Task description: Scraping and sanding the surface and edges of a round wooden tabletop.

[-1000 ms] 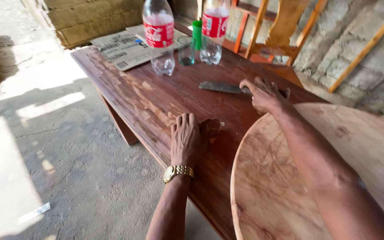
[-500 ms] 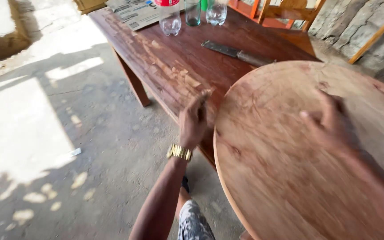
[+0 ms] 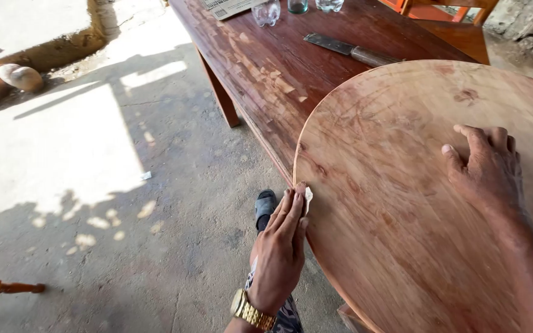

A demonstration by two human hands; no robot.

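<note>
At the round board's [image 3: 402, 203] rim, left hand [image 3: 282, 246] presses sandpaper [image 3: 308, 197].

Head camera, looking steeply down

It sits close above the round wooden board [image 3: 427, 185], facing twelve o'clock toward the table [image 3: 279, 68]; no second view.

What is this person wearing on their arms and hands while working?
Both arms are bare, with no sleeves and no gloves in view. The left hand has a gold-coloured metal wristwatch with a link bracelet at the wrist. The right hand shows no ring, watch or band, and its forearm is uncovered as far as the picture's edge.
</note>
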